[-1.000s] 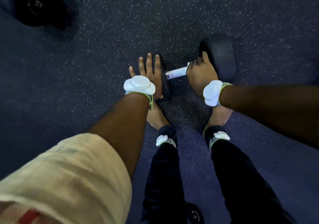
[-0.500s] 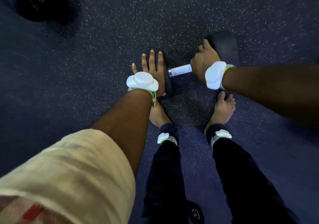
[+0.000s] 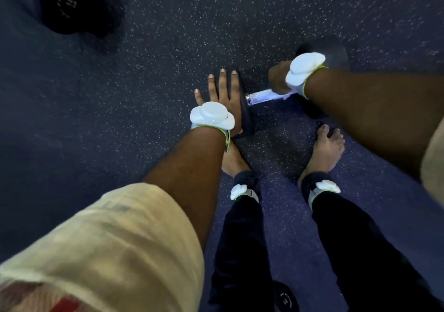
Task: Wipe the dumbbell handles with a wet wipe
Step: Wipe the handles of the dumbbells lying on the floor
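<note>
Head view, looking straight down the person's own body: nearest the camera, at about 6 o'clock, a small dark weight plate lies on the speckled floor between the black trouser legs. A little farther out the two bare feet stand apart, the right foot at roughly 4 o'clock from the dumbbell's near head.

Beyond the feet lies the dumbbell, its shiny handle running toward 2 o'clock. The left hand rests flat and spread against the outer face of the left head, fingers straight, gripping nothing, apparently just steadying the weight. The right hand is curled down over the far part of the handle, next to the right head, which the wrist sensor partly hides. A pale scrap at the handle under that wrist may be the wet wipe (it is blurred, so I would not swear to it), and I cannot tell how tightly the fingers close on it.

My reading is that wiping of this handle is under way: the hand covers the right end, while the bare stretch toward the left head shows no clear sign either way of having been cleaned.

Farthest off, at 10 o'clock, another dumbbell sits untouched, so at least that handle likely remains.
</note>
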Available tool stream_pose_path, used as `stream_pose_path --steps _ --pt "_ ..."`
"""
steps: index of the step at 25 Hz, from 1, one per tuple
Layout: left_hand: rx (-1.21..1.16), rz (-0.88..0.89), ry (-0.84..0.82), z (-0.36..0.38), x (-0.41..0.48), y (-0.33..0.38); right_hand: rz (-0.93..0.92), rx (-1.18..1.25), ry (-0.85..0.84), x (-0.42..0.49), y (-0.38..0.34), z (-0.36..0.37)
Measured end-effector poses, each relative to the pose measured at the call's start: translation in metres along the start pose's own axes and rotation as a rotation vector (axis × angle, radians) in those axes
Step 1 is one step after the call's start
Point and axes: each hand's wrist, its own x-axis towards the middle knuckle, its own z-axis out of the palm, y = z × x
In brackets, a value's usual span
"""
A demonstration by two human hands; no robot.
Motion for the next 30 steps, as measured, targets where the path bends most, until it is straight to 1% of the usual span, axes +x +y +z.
stream_pose_path --steps 1,2,3,5,6,7,8,10,12,13,15,17,18,20,22,24,26,27,28,29,30 --pt "-0.002 -0.006 0.002 0.0 0.0 0.001 0.139 -0.089 0.047 0.004 -0.006 0.0" --pt "-0.004 -0.012 0.0 0.0 0.0 0.001 0.272 -0.058 0.086 0.003 -0.025 0.0" --pt "-0.005 -0.017 -0.006 -0.001 0.0 0.002 0.316 -0.048 0.166 -0.001 -0.043 0.003" --pt "-0.005 -0.02 -0.02 -0.003 -0.001 0.002 0.315 -0.057 0.183 -0.014 -0.066 0.012" --pt "-0.006 -0.015 -0.027 -0.003 -0.002 0.003 0.313 -0.034 0.252 -0.023 -0.066 0.017" --pt "-0.01 -0.01 -0.028 -0.003 -0.002 0.003 0.312 -0.041 0.287 -0.027 -0.059 0.019" --pt "-0.015 -0.01 -0.026 -0.003 -0.002 0.003 0.351 -0.068 0.296 -0.03 -0.047 0.019" --pt "-0.008 -0.017 -0.02 -0.002 -0.003 0.003 0.422 -0.132 0.218 -0.031 -0.033 0.011" --pt "0.002 -0.013 -0.024 0.0 -0.003 0.005 0.386 -0.178 0.185 -0.028 -0.038 0.004" --pt "0.0 -0.015 -0.03 -0.001 -0.003 0.005 0.351 -0.154 0.208 -0.026 -0.047 0.005" --pt "-0.003 -0.016 -0.032 -0.001 0.0 0.003 0.306 -0.033 0.307 -0.022 -0.066 0.015" --pt "0.004 -0.022 -0.028 0.0 0.0 0.003 0.273 0.043 0.476 -0.028 -0.081 0.041" --pt "0.009 -0.025 -0.017 0.001 -0.001 0.004 0.222 0.117 0.603 -0.032 -0.082 0.054" --pt "0.029 -0.033 0.018 0.003 -0.003 0.007 0.162 0.313 0.786 -0.042 -0.081 0.074" --pt "0.021 -0.037 0.01 0.002 0.0 0.005 0.21 0.613 0.897 -0.05 -0.09 0.088" --pt "0.035 -0.051 0.018 0.007 0.001 0.002 0.38 0.886 1.012 -0.055 -0.11 0.098" --pt "0.057 -0.064 0.097 0.012 0.003 0.007 0.646 1.115 1.1 -0.051 -0.123 0.106" --pt "0.055 -0.068 0.12 0.013 0.004 0.007 0.779 1.272 1.096 -0.043 -0.123 0.112" --pt "0.049 -0.068 0.122 0.013 0.004 0.006 0.916 1.411 1.056 -0.033 -0.118 0.12" --pt "0.049 -0.063 0.111 0.011 0.004 0.006 1.007 1.488 1.012 -0.027 -0.114 0.124" --pt "0.056 -0.054 0.097 0.011 0.005 0.005 1.055 1.525 0.963 -0.013 -0.113 0.123"
